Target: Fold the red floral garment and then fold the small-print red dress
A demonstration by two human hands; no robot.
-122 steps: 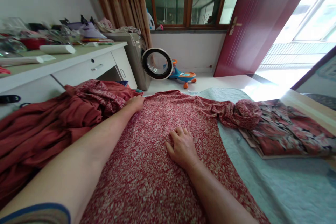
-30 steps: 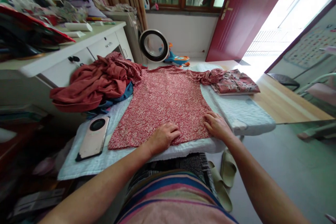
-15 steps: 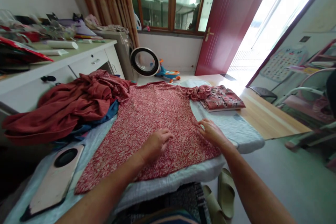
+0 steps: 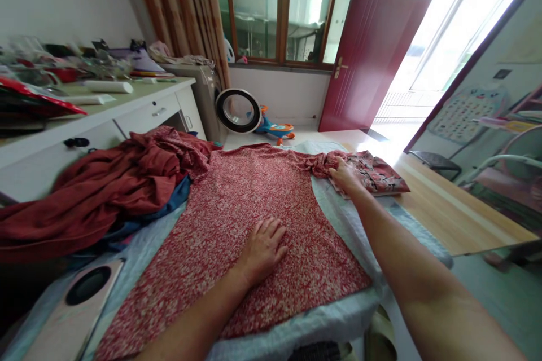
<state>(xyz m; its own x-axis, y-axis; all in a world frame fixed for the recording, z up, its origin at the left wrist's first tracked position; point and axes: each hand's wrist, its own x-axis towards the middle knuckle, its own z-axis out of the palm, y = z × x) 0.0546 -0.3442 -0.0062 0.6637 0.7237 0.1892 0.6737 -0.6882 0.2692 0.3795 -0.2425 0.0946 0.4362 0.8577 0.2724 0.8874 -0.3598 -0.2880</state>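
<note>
A red speckled dress (image 4: 254, 203) lies spread flat on a pale blue cloth (image 4: 364, 220) that covers the counter (image 4: 449, 208). The left hand (image 4: 263, 249) rests on the dress near its lower middle, palm down, fingers open and spread. The right hand (image 4: 345, 175) reaches to the far right corner of the dress and lies on the bunched sleeve (image 4: 317, 162); whether its fingers pinch the fabric or only press it cannot be told. Just beyond that hand, touching the sleeve, sits a folded flowered garment (image 4: 383, 177). To the left of the dress a heap of rust-red clothes (image 4: 105, 186) is piled, with a blue piece (image 4: 178, 194) showing under it. Near the front left corner a phone (image 4: 76, 310) lies on the cloth. Behind stand a cluttered white desk (image 4: 127, 113), a washing machine (image 4: 215, 101) and a toy car (image 4: 275, 128) on the floor.
</note>
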